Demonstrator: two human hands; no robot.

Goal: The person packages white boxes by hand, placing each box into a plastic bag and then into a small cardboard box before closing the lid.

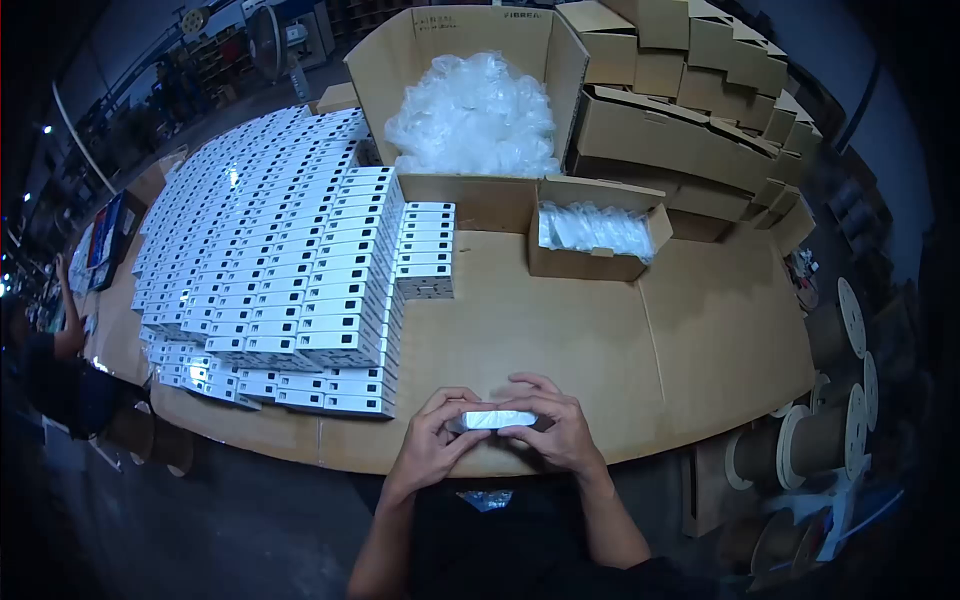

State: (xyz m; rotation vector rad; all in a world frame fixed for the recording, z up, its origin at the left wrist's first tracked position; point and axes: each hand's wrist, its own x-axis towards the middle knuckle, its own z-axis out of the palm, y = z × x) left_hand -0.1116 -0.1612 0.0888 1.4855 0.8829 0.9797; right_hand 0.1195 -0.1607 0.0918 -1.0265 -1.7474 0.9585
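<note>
A small white box (pixel 498 420) is held between my two hands over the front edge of the cardboard-covered table (pixel 540 350). My left hand (pixel 437 432) grips its left end, with the thumb below and the fingers above. On the right end, my right hand (pixel 556 425) pinches it the same way, its index finger raised. One narrow white side of the box faces me; its other faces are hidden. To the left rises a large stack of white boxes (pixel 270 250) with black squares on their ends, beside a shorter stack (pixel 426 245).
A big carton (pixel 365 70) of clear plastic bags (pixel 475 115) stands at the back. Before it sits a smaller open carton (pixel 590 265) of plastic-wrapped items (pixel 595 230). Folded cardboard cartons (pixel 670 130) pile up at the back right. Spools (pixel 850 430) stand right; another person (pixel 55 350) is left.
</note>
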